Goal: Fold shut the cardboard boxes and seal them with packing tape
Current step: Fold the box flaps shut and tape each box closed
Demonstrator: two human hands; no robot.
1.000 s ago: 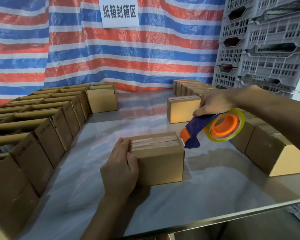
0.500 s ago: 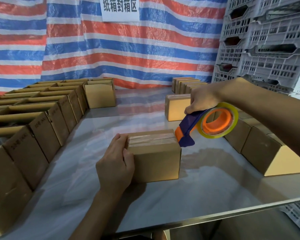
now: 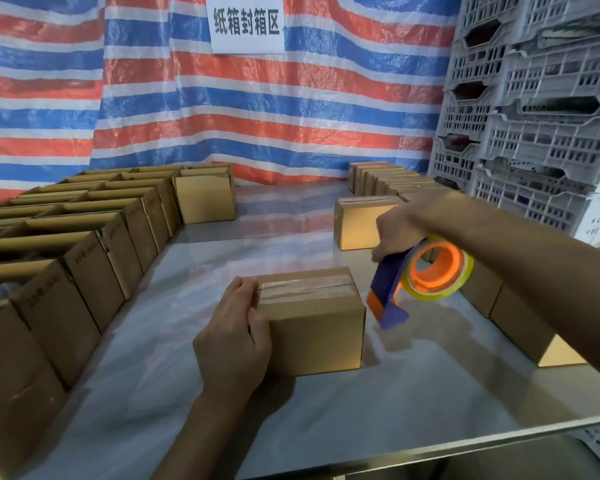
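- Gripping the left end of the taped box (image 3: 312, 327), the left hand (image 3: 231, 344) curls round its edge, in the middle of the table (image 3: 430, 393).
- Right hand (image 3: 400, 230) clenches the handle of the tape dispenser (image 3: 416, 278), held just right of the box.
- Sign (image 3: 246, 24) on the tarp (image 3: 291, 116) reads "纸箱封箱区"; print on the open boxes (image 3: 94, 271) at left is illegible.

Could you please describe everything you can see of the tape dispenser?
The tape dispenser is handheld plastic: blue-purple body, orange tip at its lower end, orange hub carrying a roll of clear yellowish tape. The right hand grips its handle from above, holding it tilted, tip down, off the table, just right of the taped cardboard box. Whether it touches the box is unclear.
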